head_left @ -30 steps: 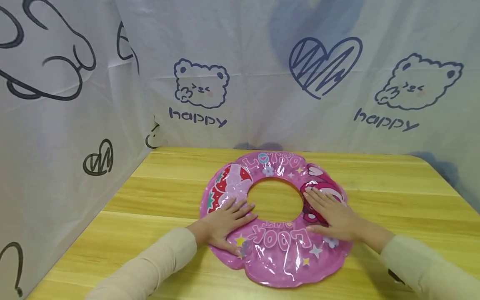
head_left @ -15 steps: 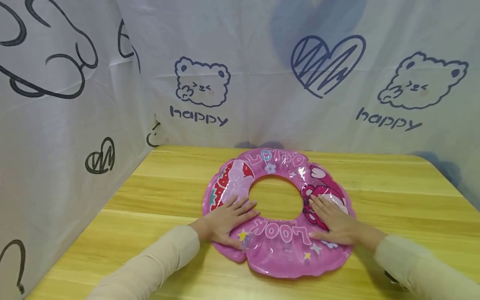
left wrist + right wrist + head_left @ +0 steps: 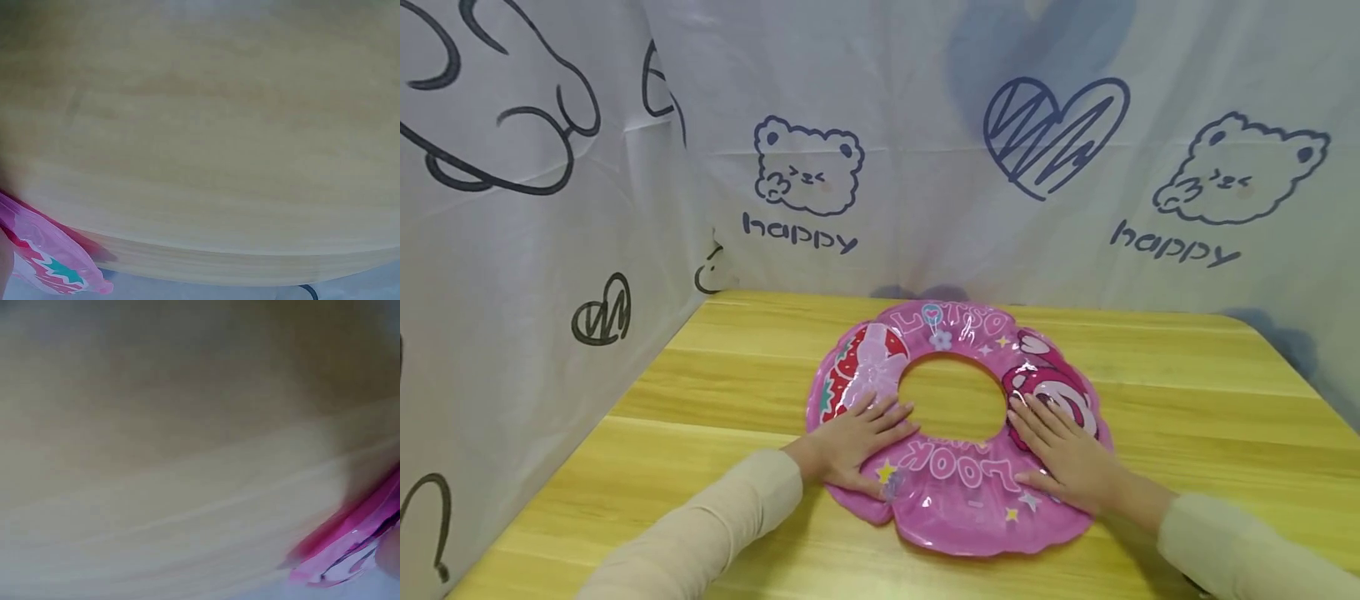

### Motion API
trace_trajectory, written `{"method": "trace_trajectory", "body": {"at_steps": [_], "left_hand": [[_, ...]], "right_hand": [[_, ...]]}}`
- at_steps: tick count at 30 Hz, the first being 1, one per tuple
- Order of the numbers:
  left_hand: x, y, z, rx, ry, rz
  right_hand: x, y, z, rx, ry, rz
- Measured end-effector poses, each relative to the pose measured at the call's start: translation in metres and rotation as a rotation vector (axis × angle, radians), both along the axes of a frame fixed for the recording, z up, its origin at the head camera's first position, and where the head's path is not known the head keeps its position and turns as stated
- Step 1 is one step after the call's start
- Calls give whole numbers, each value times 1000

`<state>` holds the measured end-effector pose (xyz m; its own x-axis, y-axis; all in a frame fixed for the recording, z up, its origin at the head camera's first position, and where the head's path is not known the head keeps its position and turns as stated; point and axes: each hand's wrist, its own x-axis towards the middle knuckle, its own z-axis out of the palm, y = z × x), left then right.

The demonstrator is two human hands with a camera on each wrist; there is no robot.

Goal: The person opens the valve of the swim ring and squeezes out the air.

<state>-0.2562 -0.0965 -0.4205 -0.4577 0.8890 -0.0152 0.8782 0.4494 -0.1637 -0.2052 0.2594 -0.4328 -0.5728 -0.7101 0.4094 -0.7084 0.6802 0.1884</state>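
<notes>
A pink inflatable swim ring [image 3: 977, 525] with strawberries, stars and lettering lies on the wooden table, plump and a little creased at its seams. My left hand [image 3: 855, 446] rests on its left side, fingers spread toward the hole and thumb toward the front. On the right side my right hand [image 3: 1071, 458] lies over the bear print, fingers extended. Only a corner of the swim ring [image 3: 59, 265] shows at the lower left of the left wrist view. The right wrist view holds a blurred bit of the swim ring [image 3: 340, 556] at the lower right.
The yellow wood-grain table [image 3: 715, 375] reaches back to a white cloth [image 3: 917, 200] printed with bears, hearts and "happy". Another cloth wall [image 3: 512, 275] hangs along the left edge. A rounded table corner shows at the back right.
The swim ring has shifted slightly right and away from me, and its front bulge looks smoother. My right hand has slid a little toward me over the bear print; my left hand stays on the ring.
</notes>
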Motion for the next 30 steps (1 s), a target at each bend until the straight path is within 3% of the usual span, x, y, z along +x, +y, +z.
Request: {"method": "trace_trajectory", "body": {"at_steps": [3,6,9,12,15,19,23,30], "left_hand": [[1,0,-1,-2,-5,4],[1,0,-1,-4,-3,5],[1,0,-1,3,2,0],[0,0,-1,10,6,-3],[0,-1,-1,0,12,3],[0,-2,-2,-7,4,4],[0,-2,-2,-1,14,-10],[1,-2,2,23,28,-35]], "right_hand": [[6,0,-1,-27,-110,57],[10,0,-2,-34,-208,40],[11,0,-5,-29,-245,6],[11,-1,-6,-27,-231,-15],[12,-4,-2,20,-162,-22],[14,-12,2,46,-70,32],[19,-20,-3,12,-111,76],[24,-25,-1,21,-146,53]]}}
